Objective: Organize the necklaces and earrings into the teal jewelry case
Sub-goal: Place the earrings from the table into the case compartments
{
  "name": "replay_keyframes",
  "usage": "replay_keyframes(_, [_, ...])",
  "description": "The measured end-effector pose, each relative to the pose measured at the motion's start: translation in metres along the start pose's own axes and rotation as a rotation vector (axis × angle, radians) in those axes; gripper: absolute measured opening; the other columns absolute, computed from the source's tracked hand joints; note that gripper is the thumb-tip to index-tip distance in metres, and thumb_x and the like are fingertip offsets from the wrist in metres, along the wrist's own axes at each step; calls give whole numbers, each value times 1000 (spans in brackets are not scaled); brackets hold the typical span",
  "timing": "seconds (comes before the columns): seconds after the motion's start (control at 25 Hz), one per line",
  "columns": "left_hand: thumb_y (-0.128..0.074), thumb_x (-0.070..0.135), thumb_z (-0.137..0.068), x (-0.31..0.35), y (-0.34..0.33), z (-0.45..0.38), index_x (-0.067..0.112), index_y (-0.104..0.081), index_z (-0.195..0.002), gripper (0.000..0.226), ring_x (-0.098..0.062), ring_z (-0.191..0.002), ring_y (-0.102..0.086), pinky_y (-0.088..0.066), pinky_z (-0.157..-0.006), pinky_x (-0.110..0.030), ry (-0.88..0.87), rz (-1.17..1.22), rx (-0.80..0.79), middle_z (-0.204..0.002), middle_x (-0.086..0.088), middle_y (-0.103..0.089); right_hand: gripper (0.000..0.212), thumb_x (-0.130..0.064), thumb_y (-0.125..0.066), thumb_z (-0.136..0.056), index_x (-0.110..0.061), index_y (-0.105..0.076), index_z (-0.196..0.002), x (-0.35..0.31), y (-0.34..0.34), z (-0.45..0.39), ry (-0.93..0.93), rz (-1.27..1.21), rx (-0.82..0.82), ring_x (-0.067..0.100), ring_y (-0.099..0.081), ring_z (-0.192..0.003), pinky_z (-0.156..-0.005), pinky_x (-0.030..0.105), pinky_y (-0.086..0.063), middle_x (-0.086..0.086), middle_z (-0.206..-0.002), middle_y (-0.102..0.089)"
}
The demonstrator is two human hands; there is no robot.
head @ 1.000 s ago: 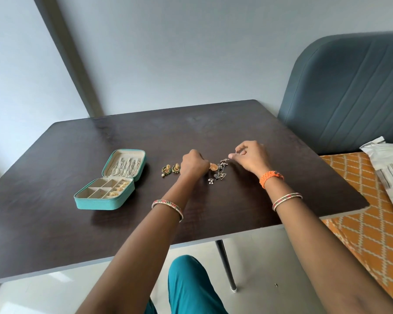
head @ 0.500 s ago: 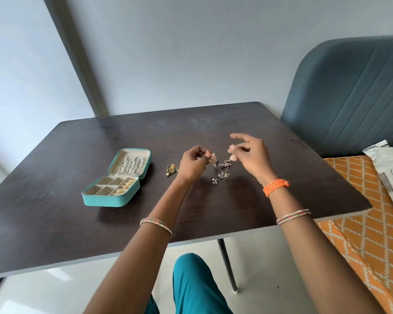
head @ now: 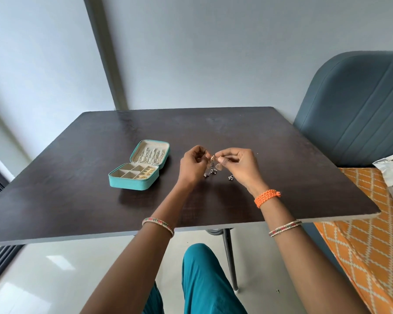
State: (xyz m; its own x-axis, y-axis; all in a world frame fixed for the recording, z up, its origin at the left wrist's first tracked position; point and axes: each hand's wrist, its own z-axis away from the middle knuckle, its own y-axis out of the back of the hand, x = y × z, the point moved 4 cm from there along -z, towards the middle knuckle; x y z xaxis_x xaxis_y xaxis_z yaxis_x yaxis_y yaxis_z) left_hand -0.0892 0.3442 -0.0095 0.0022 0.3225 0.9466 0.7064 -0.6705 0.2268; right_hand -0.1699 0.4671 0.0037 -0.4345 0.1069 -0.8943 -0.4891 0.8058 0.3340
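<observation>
**Both hands raised over the dark table, pinching small earrings**

Nearest, a knee in teal trousers (head: 204, 275) shows below the table edge. On the right forearm sit a thin beaded bangle (head: 284, 227) and, closer to the wrist, a braided orange wristband (head: 266, 196); the left forearm carries a similar beaded bangle (head: 158, 225). The dark brown wooden table (head: 77, 200) stretches away beneath both arms.

Above its middle, the left hand (head: 192, 165) and right hand (head: 238, 165) meet, fingers curled. Between their fingertips they pinch a small rose-gold earring (head: 215, 161), held off the surface; exactly which hand grips which part is too small to tell. Just below lies a little cluster of dark beaded jewelry pieces (head: 210, 172), with one more piece (head: 230, 177) just beside the right hand.

Left of the hands, the teal zip-around jewelry case (head: 132, 183) lies open on the table. Its cream compartments hold a few gold pieces at the right side, and silvery chains hang in the raised lid.

Far right stands a blue-grey padded chair (head: 354, 114).
</observation>
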Motion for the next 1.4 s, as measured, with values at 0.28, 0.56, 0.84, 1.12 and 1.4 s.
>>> replay_keyframes(0.28, [-53, 8, -85, -1, -12, 0, 17, -59, -80, 12, -19, -66, -51, -40, -63, -26, -110, -441, -129, -66, 2, -60, 25, -5, -55, -88, -24, -71, -83, 16, -6, 2, -21, 229, 51, 20, -68, -68, -66, 29, -54, -6, -65, -64])
replay_keyframes(0.56, [-49, 1, -89, -4, -12, -6, 11, -58, -82, 15, -4, -55, -48, -34, -51, -12, -56, -321, -106, -73, -4, -63, 19, -8, -68, -83, -13, -73, -101, 22, -13, 2, -81, 302, -147, 15, -62, -77, -73, 27, -50, 8, -86, -73])
replay_keyframes(0.84, [-45, -3, -87, -7, -13, -2, 12, -53, -81, 18, -14, -63, -51, -35, -53, -10, -66, -300, -57, -72, 0, -62, 23, -27, -76, -78, -20, -73, -100, 22, -15, 0, -125, 328, -271, 9, -60, -76, -66, 22, -41, 0, -83, -70])
replay_keyframes(1.12, [-41, -5, -82, -9, -13, 6, 11, -51, -86, 19, -9, -62, -52, -37, -51, -9, -30, -224, 13, -71, 4, -59, 21, -32, -78, -75, -13, -68, -74, 24, -12, 4, -102, 242, -170, 8, -43, -51, -46, 19, -32, 0, -57, -57])
replay_keyframes(1.4, [-39, -4, -81, -3, -18, 11, 13, -46, -89, 20, -24, -66, -48, -36, -57, -29, -115, -302, -59, -71, -1, -56, 25, -29, -64, -90, -10, -71, -75, 21, -5, 4, -140, 260, -196, -1, -47, -46, -51, 18, -33, -2, -54, -58])
